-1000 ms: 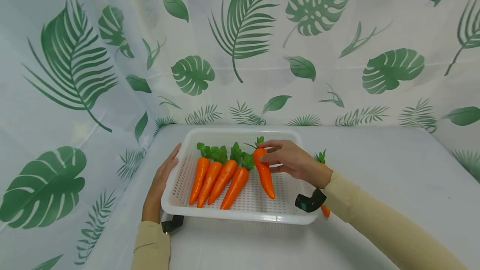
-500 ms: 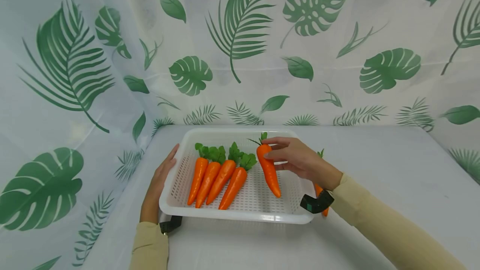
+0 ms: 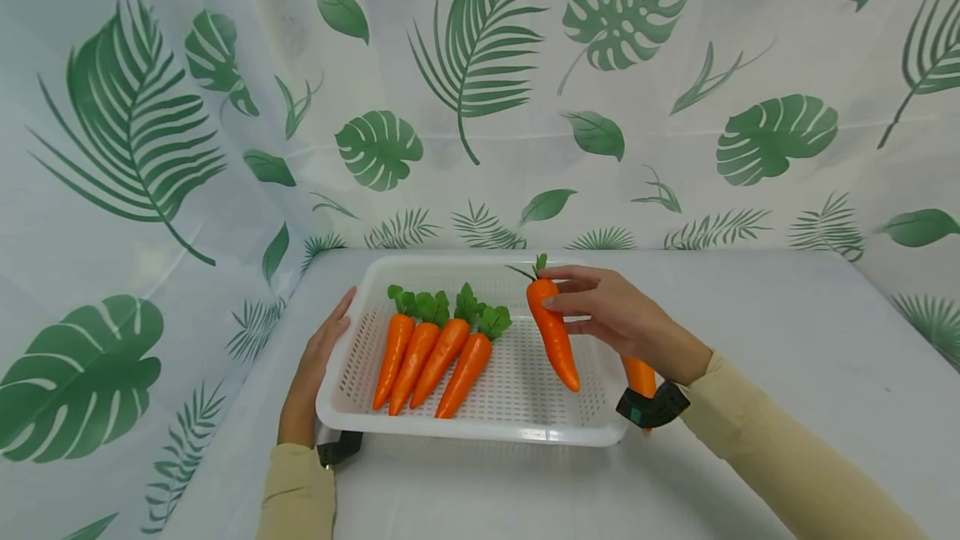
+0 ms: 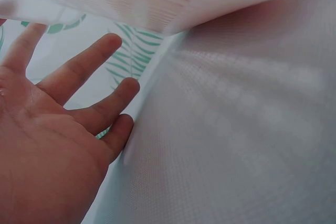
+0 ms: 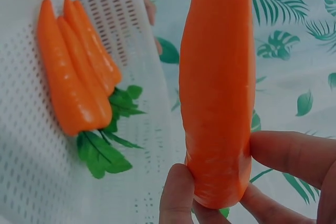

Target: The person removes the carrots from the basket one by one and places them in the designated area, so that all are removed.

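My right hand [image 3: 611,307] pinches an orange carrot [image 3: 553,336] near its leafy top, holding it above the right part of a white perforated basket [image 3: 480,436]. Its tip slants down to the right. The right wrist view shows the thumb and fingers around the thick end of this carrot [image 5: 218,82]. At the basket's left side rests my left hand [image 3: 318,369]. In the left wrist view its fingers [image 4: 86,69] are spread and fairly straight beside the basket wall. Several carrots [image 3: 438,361] with green tops lie side by side in the basket's left half.
Another carrot [image 3: 639,375] lies on the white table [image 3: 787,357] just right of the basket, partly hidden by my right wrist. A leaf-patterned curtain [image 3: 480,107] hangs behind the table and along its left side.
My right hand has moved right and slightly up with the carrot, toward the basket's right side. The left hand stays at the basket's left side.
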`<state>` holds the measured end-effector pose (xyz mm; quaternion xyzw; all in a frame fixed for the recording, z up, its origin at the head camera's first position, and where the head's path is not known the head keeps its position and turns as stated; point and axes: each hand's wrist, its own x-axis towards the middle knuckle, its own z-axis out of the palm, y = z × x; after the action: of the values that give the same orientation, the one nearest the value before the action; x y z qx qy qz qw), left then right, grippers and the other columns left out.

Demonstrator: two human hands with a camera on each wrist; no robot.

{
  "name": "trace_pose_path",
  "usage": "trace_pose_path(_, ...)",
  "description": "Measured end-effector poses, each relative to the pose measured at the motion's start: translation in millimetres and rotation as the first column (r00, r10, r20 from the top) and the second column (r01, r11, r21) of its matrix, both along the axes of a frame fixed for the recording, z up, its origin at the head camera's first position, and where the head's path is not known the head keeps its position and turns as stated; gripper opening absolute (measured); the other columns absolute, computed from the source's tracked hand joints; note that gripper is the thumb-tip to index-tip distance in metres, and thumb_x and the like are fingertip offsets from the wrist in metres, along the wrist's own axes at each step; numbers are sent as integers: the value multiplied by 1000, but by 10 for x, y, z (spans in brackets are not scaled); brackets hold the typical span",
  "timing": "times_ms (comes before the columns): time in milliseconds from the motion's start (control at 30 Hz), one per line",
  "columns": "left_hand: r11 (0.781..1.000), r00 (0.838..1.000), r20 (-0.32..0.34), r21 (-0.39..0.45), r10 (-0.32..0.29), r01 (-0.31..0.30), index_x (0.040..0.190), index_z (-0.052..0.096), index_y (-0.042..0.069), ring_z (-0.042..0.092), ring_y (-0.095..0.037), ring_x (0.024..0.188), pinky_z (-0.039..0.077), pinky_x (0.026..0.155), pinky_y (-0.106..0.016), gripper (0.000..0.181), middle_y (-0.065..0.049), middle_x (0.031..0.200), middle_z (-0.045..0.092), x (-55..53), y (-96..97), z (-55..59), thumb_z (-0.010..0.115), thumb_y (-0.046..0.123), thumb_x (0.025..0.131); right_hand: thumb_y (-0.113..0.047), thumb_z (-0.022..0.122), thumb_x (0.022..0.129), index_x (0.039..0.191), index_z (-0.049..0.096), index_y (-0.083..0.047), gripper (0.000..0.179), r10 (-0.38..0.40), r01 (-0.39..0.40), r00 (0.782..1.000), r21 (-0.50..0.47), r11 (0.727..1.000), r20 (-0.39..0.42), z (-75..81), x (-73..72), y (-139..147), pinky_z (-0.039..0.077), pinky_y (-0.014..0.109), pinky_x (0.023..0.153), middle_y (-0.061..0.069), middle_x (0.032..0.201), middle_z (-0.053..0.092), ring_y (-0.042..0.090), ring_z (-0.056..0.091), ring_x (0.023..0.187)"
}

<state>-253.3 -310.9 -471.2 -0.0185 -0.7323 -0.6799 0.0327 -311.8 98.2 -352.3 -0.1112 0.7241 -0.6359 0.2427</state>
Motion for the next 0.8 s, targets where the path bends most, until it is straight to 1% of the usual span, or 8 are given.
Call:
trace_pose_path(67,1000,1000,2,3,2,-2,173,23,28,30,-26,156,36,119,-40,60,5,176,23,0,1,-10,36,41,117,-13,65,105,159,46,2,59,-5,5,1000,4,1000,-5,8,6,27,57,45,102,26,150,56,34,63,122)
trace_pose_path(233,1000,1000,2,6,-1,1,173,22,26,30,-27,156,32,122,-49,61,5,177,23,5,12,-18,37,42,116,-14,65,105,160,45,0,61,-17,17,1000,14,1000,-3,29,15,78,56,44,104,26,153,53,39,58,129)
trace_pose_path(333,1000,1000,6,3,1,-1,173,21,26,29,-28,156,31,121,-50,61,5,177,21,14,19,-18,36,41,116,-14,65,105,161,44,0,61,-18,18,1000,9,1000,-2,32,20,121,55,45,105,26,154,51,39,58,130)
trace_pose_path(467,1000,1000,15,-4,13,-13,173,22,28,31,-28,156,37,118,-46,61,6,177,22,20,33,-9,37,41,116,-15,64,106,162,43,0,62,-24,24,1000,-4,1000,-4,30,26,196,55,43,104,25,158,48,36,59,129)
trace_pose_path(600,1000,1000,15,-5,13,-13,173,23,28,31,-26,156,36,119,-46,60,7,176,23,20,39,6,36,40,116,-15,63,107,162,42,0,61,-32,32,999,-16,999,-1,18,21,265,55,42,104,25,159,48,33,59,127)
trace_pose_path(667,1000,1000,16,-4,11,-11,173,22,29,30,-26,156,36,119,-43,59,7,176,22,23,36,12,36,40,116,-16,63,107,162,42,-1,62,-39,39,999,-24,999,-1,17,20,295,55,43,104,23,157,49,32,60,126)
trace_pose_path(800,1000,1000,14,3,12,-12,173,24,31,32,-28,155,42,114,-34,58,5,176,23,23,31,11,36,39,116,-15,63,107,162,42,0,61,-44,43,999,-33,999,-6,20,28,360,55,44,104,22,152,53,31,60,125)
